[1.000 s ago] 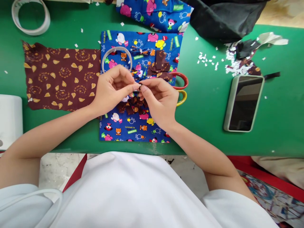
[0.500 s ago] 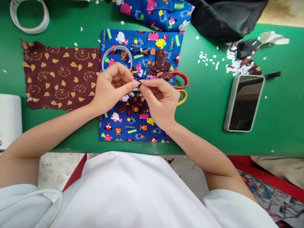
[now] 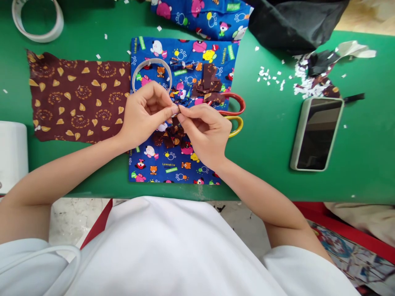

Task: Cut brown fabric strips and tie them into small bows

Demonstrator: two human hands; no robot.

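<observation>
My left hand [image 3: 146, 113] and my right hand [image 3: 205, 131] meet fingertip to fingertip, each closed in a pinch. Something tiny and dark sits between the tips, too small to name. Beneath them lies a blue cartoon-print cloth [image 3: 169, 174]. On it are small brown fabric scraps [image 3: 168, 142], brown strips [image 3: 211, 80] and a roll of tape [image 3: 152, 61]. Scissors with a red handle [image 3: 242, 105] and a yellow one [image 3: 239, 127] stick out past my right hand, their blades mostly hidden. Left of my left hand is a brown leaf-print cloth [image 3: 83, 107].
A phone [image 3: 317, 133] lies on the green table [image 3: 265, 160] at the right, near a heap of white paper bits [image 3: 308, 84]. At the back are a black bag [image 3: 293, 24], folded blue cloth [image 3: 200, 18] and a large tape roll [image 3: 55, 33]. A white object [image 3: 12, 158] stands at left.
My right hand has shifted slightly left, bringing its fingertips closer against my left ones. The small pale bit seen between the tips earlier is now mostly hidden.
</observation>
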